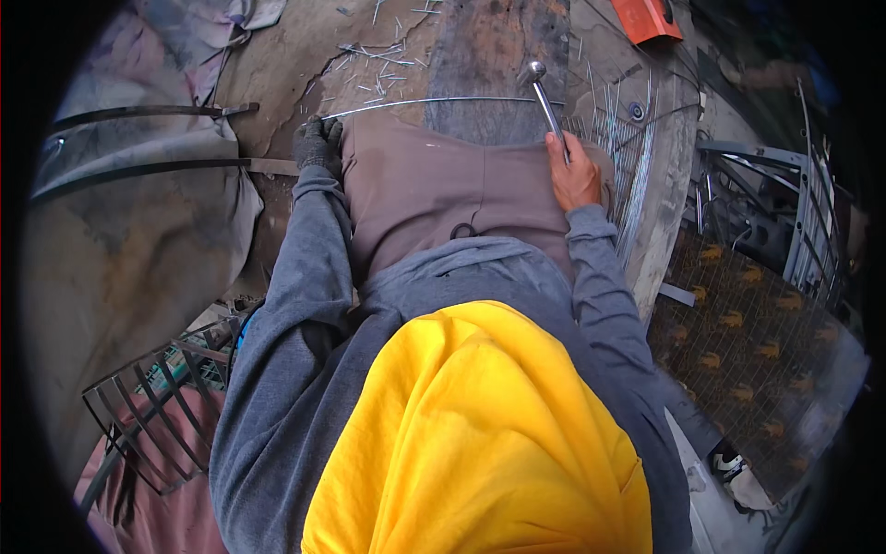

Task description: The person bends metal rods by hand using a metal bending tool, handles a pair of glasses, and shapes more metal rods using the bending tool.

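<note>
My left hand (318,145), in a dark glove, is closed around one end of a thin metal rod (434,99). The rod bows slightly as it runs rightward past my knees, over a dark, worn plate (498,51). My bare right hand (576,174) grips a hammer (547,106) by its shiny metal handle. Its rounded steel head points away from me, just above the rod's right end. Whether the head touches the rod, I cannot tell.
Short cut pieces of wire (383,55) are scattered beyond the rod. Several long thin rods (637,166) lie right of my leg, below an orange tool or case (646,18). Dark flat bars (148,171) and a barred metal rack (166,406) are at left; a patterned board (738,351) is at right.
</note>
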Motion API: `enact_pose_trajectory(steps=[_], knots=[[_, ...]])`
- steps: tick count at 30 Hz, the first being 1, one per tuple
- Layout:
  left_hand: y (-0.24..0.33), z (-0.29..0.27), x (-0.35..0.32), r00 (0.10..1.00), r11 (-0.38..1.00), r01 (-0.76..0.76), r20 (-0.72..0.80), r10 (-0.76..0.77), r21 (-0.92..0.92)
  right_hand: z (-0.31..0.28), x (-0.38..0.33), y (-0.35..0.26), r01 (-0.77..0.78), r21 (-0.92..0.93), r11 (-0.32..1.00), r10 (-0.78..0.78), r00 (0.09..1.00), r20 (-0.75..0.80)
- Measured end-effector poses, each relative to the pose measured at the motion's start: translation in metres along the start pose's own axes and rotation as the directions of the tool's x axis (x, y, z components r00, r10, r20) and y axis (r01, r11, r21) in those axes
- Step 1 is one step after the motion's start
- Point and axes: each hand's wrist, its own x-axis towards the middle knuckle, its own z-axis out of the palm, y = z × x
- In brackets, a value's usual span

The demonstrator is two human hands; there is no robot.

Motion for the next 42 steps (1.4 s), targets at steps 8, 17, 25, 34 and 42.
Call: enact_pose_trajectory(steps=[8, 17, 25, 34, 42], knots=[[-0.007, -0.001, 0.007, 1.000, 0.999, -0.027, 0.014, 0.028, -0.040, 0.010, 0.008, 0.010, -0.009, -0.138, 0.990, 0.024, 0.994, 0.103], [-0.003, -0.001, 0.004, 0.999, 0.999, -0.030, 0.020, 0.030, -0.030, -0.006, 0.004, 0.001, -0.027, -0.085, 0.996, 0.028, 1.000, 0.014], [-0.002, 0.010, -0.009, 0.999, 0.998, -0.047, -0.019, 0.046, -0.050, -0.014, 0.004, 0.018, -0.009, -0.125, 0.992, -0.005, 0.994, -0.108], [-0.011, -0.001, 0.005, 0.998, 0.998, -0.054, 0.030, 0.055, -0.032, -0.007, 0.004, 0.013, -0.011, -0.093, 0.996, 0.009, 1.000, -0.020], [-0.031, -0.010, 0.021, 0.912, 0.816, -0.409, 0.158, 0.378, 0.408, 0.004, 0.012, 0.012, -0.057, -0.180, 0.982, 0.085, 0.984, 0.154]])
